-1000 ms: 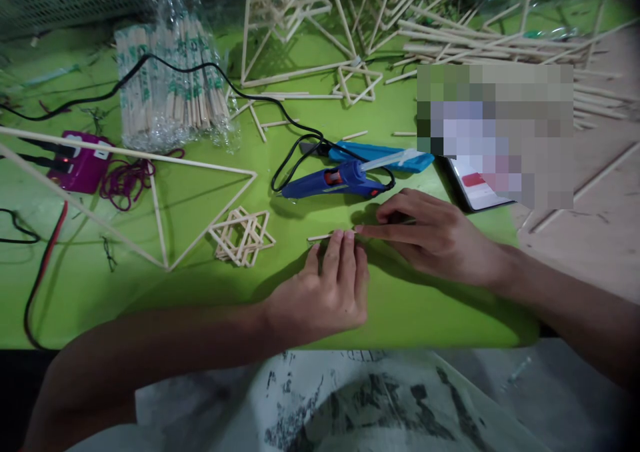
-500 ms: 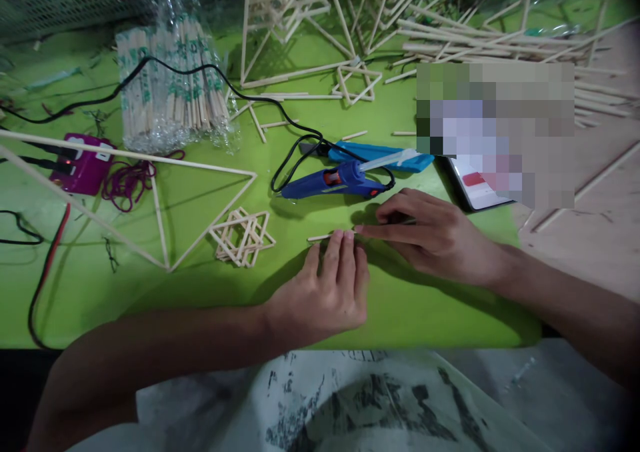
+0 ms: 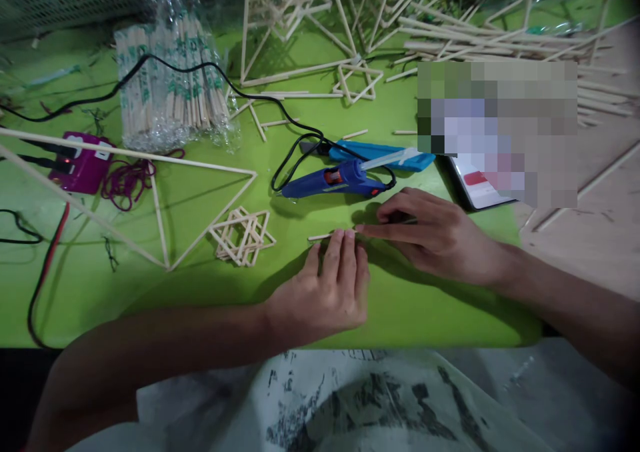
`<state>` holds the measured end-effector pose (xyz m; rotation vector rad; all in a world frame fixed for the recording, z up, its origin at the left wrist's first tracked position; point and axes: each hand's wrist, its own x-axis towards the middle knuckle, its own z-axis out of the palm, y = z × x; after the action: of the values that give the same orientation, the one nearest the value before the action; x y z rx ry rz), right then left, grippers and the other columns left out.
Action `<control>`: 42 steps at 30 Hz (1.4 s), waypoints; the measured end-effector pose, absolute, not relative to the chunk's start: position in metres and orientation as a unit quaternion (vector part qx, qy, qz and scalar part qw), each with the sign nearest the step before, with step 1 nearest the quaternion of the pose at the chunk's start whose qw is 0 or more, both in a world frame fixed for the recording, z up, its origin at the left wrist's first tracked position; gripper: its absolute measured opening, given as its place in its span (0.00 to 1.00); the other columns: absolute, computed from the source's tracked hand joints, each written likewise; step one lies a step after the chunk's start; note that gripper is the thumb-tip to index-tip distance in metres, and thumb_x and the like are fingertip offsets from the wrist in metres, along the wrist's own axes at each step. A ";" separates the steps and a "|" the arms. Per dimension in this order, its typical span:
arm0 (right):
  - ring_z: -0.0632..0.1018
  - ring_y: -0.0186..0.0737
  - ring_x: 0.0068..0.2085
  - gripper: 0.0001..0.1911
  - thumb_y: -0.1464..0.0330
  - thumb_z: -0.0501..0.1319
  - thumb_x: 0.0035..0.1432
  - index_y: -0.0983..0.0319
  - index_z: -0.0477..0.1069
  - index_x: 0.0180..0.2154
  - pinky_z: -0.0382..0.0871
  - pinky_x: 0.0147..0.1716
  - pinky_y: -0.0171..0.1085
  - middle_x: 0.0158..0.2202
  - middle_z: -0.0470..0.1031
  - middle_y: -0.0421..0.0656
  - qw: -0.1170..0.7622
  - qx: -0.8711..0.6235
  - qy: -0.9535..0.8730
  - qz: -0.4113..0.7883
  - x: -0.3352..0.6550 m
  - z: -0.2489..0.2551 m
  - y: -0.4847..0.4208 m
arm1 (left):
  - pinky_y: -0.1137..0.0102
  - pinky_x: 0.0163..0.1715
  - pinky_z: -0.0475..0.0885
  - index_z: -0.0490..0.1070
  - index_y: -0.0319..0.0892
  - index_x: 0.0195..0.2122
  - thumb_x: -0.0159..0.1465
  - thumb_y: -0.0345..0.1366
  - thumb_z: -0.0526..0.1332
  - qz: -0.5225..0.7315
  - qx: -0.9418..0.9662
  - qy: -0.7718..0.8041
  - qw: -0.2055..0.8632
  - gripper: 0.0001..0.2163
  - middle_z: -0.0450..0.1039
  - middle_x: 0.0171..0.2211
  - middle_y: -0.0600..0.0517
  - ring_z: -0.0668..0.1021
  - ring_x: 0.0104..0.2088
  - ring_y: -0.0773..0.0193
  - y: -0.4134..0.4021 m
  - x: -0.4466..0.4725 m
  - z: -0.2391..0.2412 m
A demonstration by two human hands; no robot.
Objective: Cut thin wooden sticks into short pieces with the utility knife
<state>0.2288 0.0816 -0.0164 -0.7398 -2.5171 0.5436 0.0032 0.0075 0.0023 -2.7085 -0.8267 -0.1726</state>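
Note:
A short thin wooden stick (image 3: 320,237) lies on the green table, its left end showing. My left hand (image 3: 325,285) comes from below and pins it with the fingertips, held close together. At the stick's right end, the outstretched index finger of my right hand (image 3: 430,235) touches down beside my left fingertips. The other right fingers are curled; a thin sliver shows among them, too hidden to name. Left of my hands sits a small stack of six-pointed stick stars (image 3: 243,237). Beyond them lie a blue glue gun (image 3: 335,180) with a glue stick in it and a light blue cutter (image 3: 385,156).
A large stick frame (image 3: 210,165) reaches in from the left, near a purple power block (image 3: 83,165) with cables. Bagged chopsticks (image 3: 173,82), stick structures (image 3: 290,5) and loose sticks (image 3: 465,44) lie at the back. A phone (image 3: 475,182), partly blurred out, is right.
Both hands keep their places on the stick. Only a very slight shift of the view is visible.

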 end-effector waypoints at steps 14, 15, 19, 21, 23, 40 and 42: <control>0.71 0.41 0.40 0.19 0.80 0.57 0.59 0.60 0.74 0.49 0.70 0.35 0.41 0.39 0.70 0.47 0.234 -0.245 -0.924 0.179 0.228 -0.016 0.082 | 0.60 0.40 0.81 0.71 0.23 0.52 0.66 0.31 0.56 -0.060 -0.945 -0.278 0.161 0.18 0.73 0.51 0.30 0.78 0.51 0.42 0.007 0.002 0.002; 0.71 0.41 0.40 0.19 0.80 0.57 0.59 0.61 0.74 0.49 0.70 0.36 0.41 0.39 0.70 0.47 0.235 -0.244 -0.924 0.177 0.228 -0.016 0.082 | 0.60 0.40 0.81 0.71 0.23 0.52 0.66 0.31 0.56 -0.058 -0.945 -0.278 0.162 0.18 0.73 0.51 0.29 0.77 0.51 0.42 0.007 0.002 0.002; 0.71 0.41 0.40 0.18 0.80 0.57 0.60 0.61 0.74 0.49 0.70 0.36 0.41 0.39 0.70 0.48 0.232 -0.245 -0.924 0.177 0.227 -0.015 0.083 | 0.60 0.41 0.81 0.70 0.22 0.52 0.66 0.32 0.55 -0.057 -0.945 -0.276 0.166 0.18 0.73 0.50 0.29 0.77 0.51 0.42 0.008 0.002 0.002; 0.71 0.41 0.40 0.18 0.79 0.56 0.60 0.60 0.75 0.49 0.70 0.36 0.41 0.39 0.71 0.47 0.230 -0.247 -0.924 0.178 0.227 -0.015 0.083 | 0.60 0.41 0.81 0.71 0.23 0.52 0.66 0.32 0.55 -0.058 -0.945 -0.275 0.167 0.18 0.73 0.50 0.29 0.77 0.51 0.42 0.008 0.003 0.001; 0.72 0.41 0.40 0.18 0.78 0.56 0.61 0.59 0.75 0.49 0.70 0.36 0.41 0.39 0.71 0.47 0.229 -0.249 -0.924 0.178 0.227 -0.015 0.083 | 0.60 0.41 0.81 0.71 0.23 0.52 0.66 0.32 0.56 -0.057 -0.945 -0.276 0.168 0.18 0.73 0.51 0.29 0.77 0.51 0.42 0.008 0.003 0.002; 0.72 0.40 0.39 0.17 0.78 0.56 0.61 0.59 0.74 0.49 0.70 0.35 0.42 0.38 0.70 0.46 0.239 -0.243 -0.924 0.173 0.226 -0.015 0.083 | 0.60 0.40 0.81 0.71 0.23 0.52 0.66 0.32 0.55 -0.058 -0.945 -0.275 0.167 0.18 0.73 0.51 0.30 0.78 0.51 0.42 0.008 0.002 0.001; 0.72 0.41 0.39 0.17 0.78 0.56 0.61 0.59 0.74 0.49 0.70 0.35 0.42 0.38 0.70 0.46 0.240 -0.244 -0.923 0.176 0.226 -0.015 0.083 | 0.60 0.40 0.81 0.70 0.22 0.52 0.66 0.32 0.55 -0.059 -0.946 -0.273 0.164 0.18 0.73 0.51 0.29 0.78 0.51 0.42 0.008 0.002 0.002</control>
<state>0.2259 0.0831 -0.0147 -0.6674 -2.5265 0.4805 0.0023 0.0084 0.0015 -2.6970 -0.7795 -0.1676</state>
